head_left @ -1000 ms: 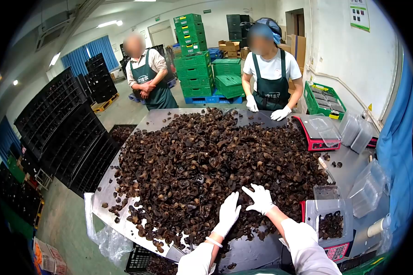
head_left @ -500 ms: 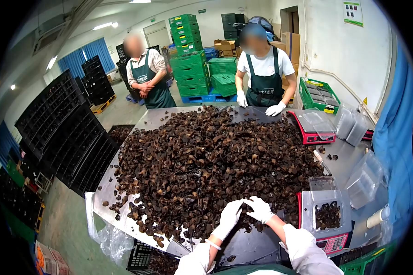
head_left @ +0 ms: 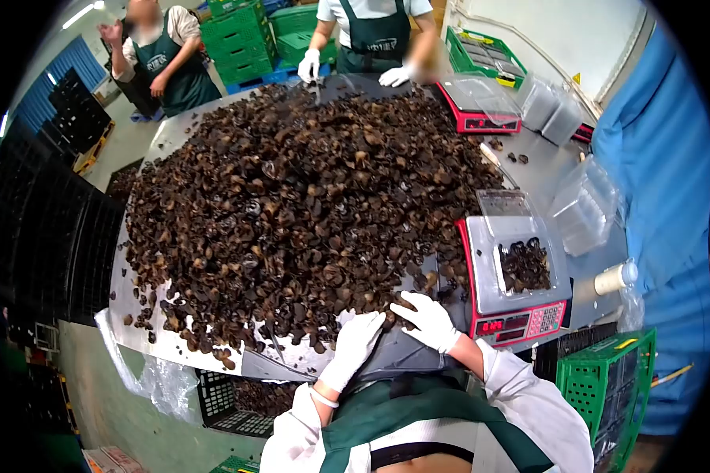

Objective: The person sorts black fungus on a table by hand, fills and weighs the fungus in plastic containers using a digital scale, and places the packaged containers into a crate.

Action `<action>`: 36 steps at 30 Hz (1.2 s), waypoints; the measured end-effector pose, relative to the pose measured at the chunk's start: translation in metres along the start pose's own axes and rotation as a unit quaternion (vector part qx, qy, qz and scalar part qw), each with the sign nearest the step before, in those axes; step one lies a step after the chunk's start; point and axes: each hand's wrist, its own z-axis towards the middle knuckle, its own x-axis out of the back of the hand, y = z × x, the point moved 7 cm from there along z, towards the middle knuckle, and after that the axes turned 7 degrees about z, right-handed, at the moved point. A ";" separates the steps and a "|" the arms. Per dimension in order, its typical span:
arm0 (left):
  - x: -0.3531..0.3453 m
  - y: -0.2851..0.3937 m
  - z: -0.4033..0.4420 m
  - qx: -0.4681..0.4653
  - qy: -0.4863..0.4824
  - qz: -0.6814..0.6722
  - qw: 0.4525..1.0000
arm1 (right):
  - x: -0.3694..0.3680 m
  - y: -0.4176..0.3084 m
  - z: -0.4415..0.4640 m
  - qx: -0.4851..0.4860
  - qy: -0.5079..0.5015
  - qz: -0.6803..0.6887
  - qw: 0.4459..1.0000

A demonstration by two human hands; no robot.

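Observation:
My left hand (head_left: 358, 344), in a white glove, reaches over the front edge of a big heap of dark wood ear mushrooms (head_left: 292, 205). Its fingers are stretched forward, tips close to the mushrooms. My right hand (head_left: 426, 323), also gloved, is beside it with curved, parted fingers pointing left. A small gap separates the two hands, and I make out nothing held in either. Right of my right hand stands a red scale (head_left: 521, 311) with a lit display. On it lies a clear plastic tray (head_left: 501, 272) containing mushrooms (head_left: 526, 265).
Across the metal table (head_left: 146, 343), a person in a green apron (head_left: 377, 39) has gloved hands at the heap. Another person (head_left: 170, 59) stands far left, one hand raised. A second scale (head_left: 481, 118), clear containers (head_left: 584, 209), a green crate (head_left: 607, 394) and a black crate (head_left: 221, 406) surround the table.
My view has tilted down and shifted right. My hands have moved slightly apart. The person at far left has raised a hand; the person opposite has a hand at the heap's edge.

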 end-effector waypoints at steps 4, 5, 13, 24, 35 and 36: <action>0.000 0.013 -0.034 0.015 -0.054 -0.020 0.998 | 0.004 -0.009 -0.042 -0.020 -0.028 -0.028 0.999; 0.000 0.015 -0.042 0.023 -0.067 -0.020 0.997 | 0.006 -0.010 -0.051 -0.015 -0.022 -0.017 0.999; 0.011 0.008 -0.065 0.075 -0.054 -0.041 0.995 | 0.021 0.000 -0.082 -0.097 0.103 0.151 0.978; 0.012 0.007 -0.062 0.119 -0.091 -0.049 0.987 | 0.005 -0.003 -0.068 -0.062 0.029 0.133 0.989; -0.012 0.021 0.015 -0.053 -0.063 0.031 0.996 | 0.002 -0.006 -0.050 -0.101 -0.036 0.031 0.994; -0.009 0.014 0.016 -0.017 -0.048 0.002 0.999 | 0.000 -0.008 -0.048 -0.084 -0.026 0.002 0.996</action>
